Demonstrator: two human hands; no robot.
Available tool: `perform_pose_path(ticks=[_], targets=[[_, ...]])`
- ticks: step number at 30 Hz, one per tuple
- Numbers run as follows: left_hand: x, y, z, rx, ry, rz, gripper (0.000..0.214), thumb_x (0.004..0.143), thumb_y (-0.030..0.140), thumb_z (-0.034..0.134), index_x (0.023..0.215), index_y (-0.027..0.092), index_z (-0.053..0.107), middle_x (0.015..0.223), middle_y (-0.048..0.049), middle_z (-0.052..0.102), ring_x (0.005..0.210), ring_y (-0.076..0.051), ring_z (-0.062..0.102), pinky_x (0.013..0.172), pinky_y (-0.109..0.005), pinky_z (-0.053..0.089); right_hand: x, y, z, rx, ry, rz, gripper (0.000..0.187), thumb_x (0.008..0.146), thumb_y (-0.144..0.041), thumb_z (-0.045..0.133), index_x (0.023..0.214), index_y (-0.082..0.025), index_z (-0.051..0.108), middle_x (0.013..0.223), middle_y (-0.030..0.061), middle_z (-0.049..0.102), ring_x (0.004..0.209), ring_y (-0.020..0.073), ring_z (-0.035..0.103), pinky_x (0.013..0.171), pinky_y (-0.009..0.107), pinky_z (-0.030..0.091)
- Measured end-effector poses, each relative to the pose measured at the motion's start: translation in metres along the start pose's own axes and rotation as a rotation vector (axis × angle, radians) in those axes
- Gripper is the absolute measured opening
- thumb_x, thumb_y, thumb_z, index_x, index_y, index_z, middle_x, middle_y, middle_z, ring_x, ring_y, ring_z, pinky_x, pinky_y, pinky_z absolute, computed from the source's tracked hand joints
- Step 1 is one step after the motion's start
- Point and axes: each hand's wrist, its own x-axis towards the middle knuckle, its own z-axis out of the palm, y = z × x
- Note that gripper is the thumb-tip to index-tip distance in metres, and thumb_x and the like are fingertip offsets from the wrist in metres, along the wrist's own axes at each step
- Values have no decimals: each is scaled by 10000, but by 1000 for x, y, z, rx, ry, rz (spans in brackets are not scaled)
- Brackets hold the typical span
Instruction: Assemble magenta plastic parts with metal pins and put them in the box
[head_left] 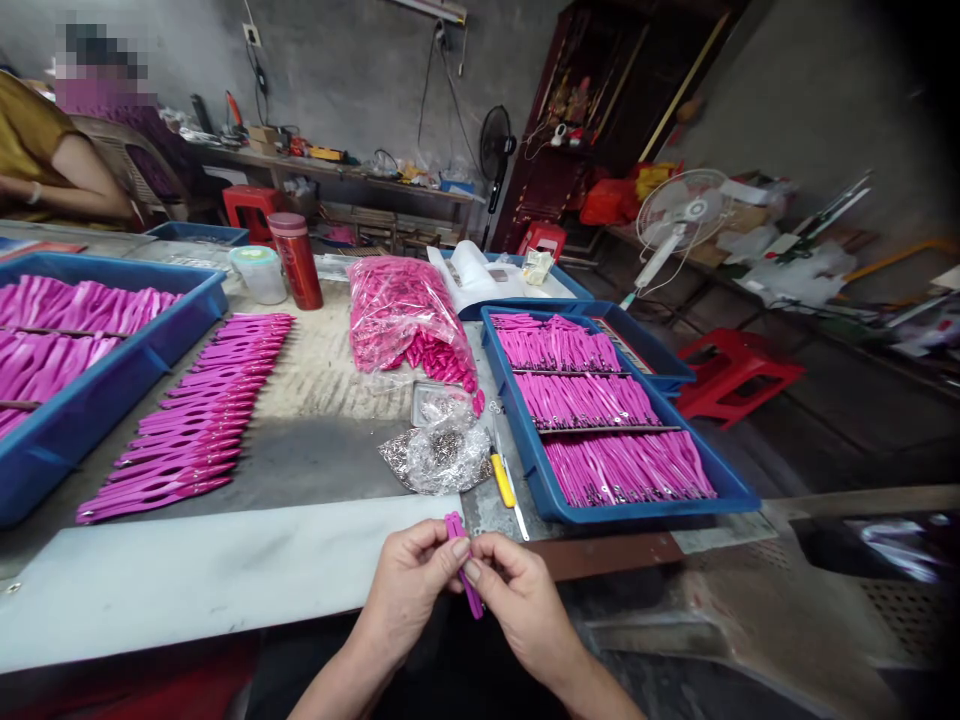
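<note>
Near the table's front edge, my left hand (412,575) and my right hand (525,600) meet around one slim magenta plastic handle (474,602). Thumbs and fingers of both hands pinch it, and its two ends stick out above and below them. Just beyond my hands lies an open clear bag of small metal pins (442,455). A yellow-handled tool (504,482) rests to its right. Similar magenta handles (202,410) with darker pink ends lie in a staggered row at left.
A blue tray (559,508) at right holds rows of magenta handles; another blue tray (97,425) stands at left. Behind are a bag of dark pink pieces (397,310), a red bottle (298,265) and a tub (259,275). A person in a yellow top (45,150) sits at far left.
</note>
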Motion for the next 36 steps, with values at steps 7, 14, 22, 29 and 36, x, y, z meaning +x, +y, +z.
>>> perform_pose_path(ticks=[7,14,22,29,36], targets=[[1,-1,-3,50,4,0,267,643,368,638,574,122,560,501,30,495,466,-70,439,477,-185,367,3,-3,-1,-11,-50,-4,279,814,-391,486,696,-144,540,644,5,557,577,101,462,546,211,367],[-7,9,-13,483,-132,134,273,726,325,535,529,136,539,556,20,439,534,-91,425,517,-191,344,9,-14,-21,-367,-81,-154,260,846,-354,427,694,-170,529,614,-19,472,589,106,425,548,219,337],[-16,12,-14,768,-336,126,262,754,238,439,522,150,521,577,18,449,542,-87,431,537,-179,329,14,-25,-27,-626,-334,-389,197,840,-234,412,680,-183,516,617,-15,479,591,111,431,570,229,333],[-13,9,-14,720,-287,122,245,761,243,446,543,150,508,591,22,443,545,-87,418,520,-179,327,12,-21,-23,-630,-224,-328,205,835,-226,417,641,-186,473,591,-24,461,569,106,422,556,230,318],[-12,-3,-7,741,-134,258,249,836,282,377,676,168,530,620,6,510,578,-105,446,545,-189,371,16,-14,-19,-496,-45,-228,247,840,-267,395,607,-188,424,554,-32,428,531,101,397,510,226,295]])
